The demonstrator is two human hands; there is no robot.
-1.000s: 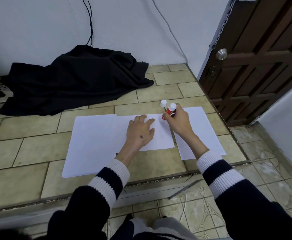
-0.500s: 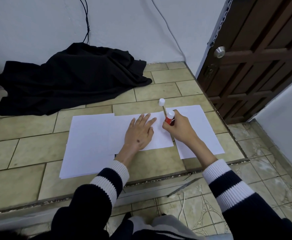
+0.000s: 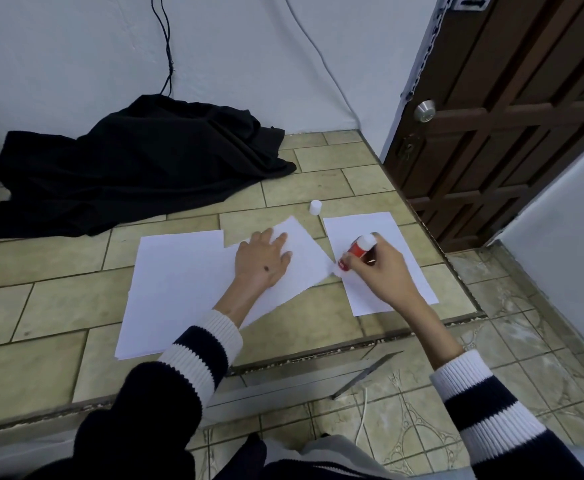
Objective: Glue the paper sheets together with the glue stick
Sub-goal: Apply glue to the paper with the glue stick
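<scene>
Red glue stick, right hand fingers clamped, slants down-left onto paper.

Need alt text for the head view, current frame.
Right hand grips a red glue stick, tip down at a tilted sheet's corner; left hand presses that sheet flat on the tiled floor. White cap stands behind.

Three paper lots: stack, tilted sheet on it, single sheet right of stack. One glue stick, one cap.
</scene>
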